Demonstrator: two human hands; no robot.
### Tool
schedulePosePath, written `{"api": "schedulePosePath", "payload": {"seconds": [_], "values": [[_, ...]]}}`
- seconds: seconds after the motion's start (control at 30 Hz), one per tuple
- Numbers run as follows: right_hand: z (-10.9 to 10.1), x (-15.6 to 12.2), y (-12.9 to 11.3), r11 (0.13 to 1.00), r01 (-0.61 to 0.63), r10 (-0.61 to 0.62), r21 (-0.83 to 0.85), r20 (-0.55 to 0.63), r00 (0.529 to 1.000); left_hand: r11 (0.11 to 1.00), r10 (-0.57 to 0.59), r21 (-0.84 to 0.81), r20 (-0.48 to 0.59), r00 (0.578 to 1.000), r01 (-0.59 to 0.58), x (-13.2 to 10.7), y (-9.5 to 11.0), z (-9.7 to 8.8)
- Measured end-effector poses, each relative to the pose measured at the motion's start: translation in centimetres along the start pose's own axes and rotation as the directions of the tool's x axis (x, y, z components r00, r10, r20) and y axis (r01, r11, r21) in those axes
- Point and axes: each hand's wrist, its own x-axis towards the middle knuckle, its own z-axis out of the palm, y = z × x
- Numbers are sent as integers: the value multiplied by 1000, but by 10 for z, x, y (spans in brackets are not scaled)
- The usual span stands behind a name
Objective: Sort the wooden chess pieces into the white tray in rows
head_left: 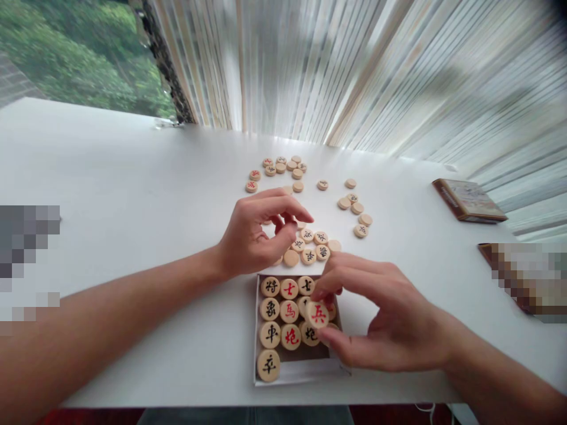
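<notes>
A shallow white box (290, 372) lies near the table's front edge with several round wooden chess pieces (280, 309) set in rows, marked in black or red. My right hand (381, 319) pinches one piece with a red character (318, 314) between thumb and fingers, over the box's right side. My left hand (254, 233) is curled above a loose cluster of pieces (310, 248) just behind the box, fingertips drawn together; what they hold, if anything, is hidden.
More loose pieces (279, 168) lie scattered farther back on the white table (133, 189). A brown box (468, 200) sits at the right, with another brown object (500, 260) nearer. Striped curtains hang behind; a window shows greenery at upper left.
</notes>
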Motion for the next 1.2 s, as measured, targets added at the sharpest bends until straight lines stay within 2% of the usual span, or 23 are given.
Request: {"api": "schedulePosePath", "payload": {"seconds": [0.17, 0.47, 0.87, 1.2], "values": [[12, -2, -13, 995, 104, -104, 8, 137, 985, 997, 52, 48, 21, 998, -53, -1, -3, 0], [24, -6, -16, 986, 164, -155, -17, 239, 959, 998, 42, 49, 30, 999, -43, -1, -5, 0], [27, -10, -16, 978, 199, -175, -67, 268, 947, 997, 33, 65, 33, 999, -35, -1, -4, 0], [27, -8, -19, 956, 284, -256, -71, 269, 929, 997, 29, 67, 35, 999, -32, -1, -4, 0]]}}
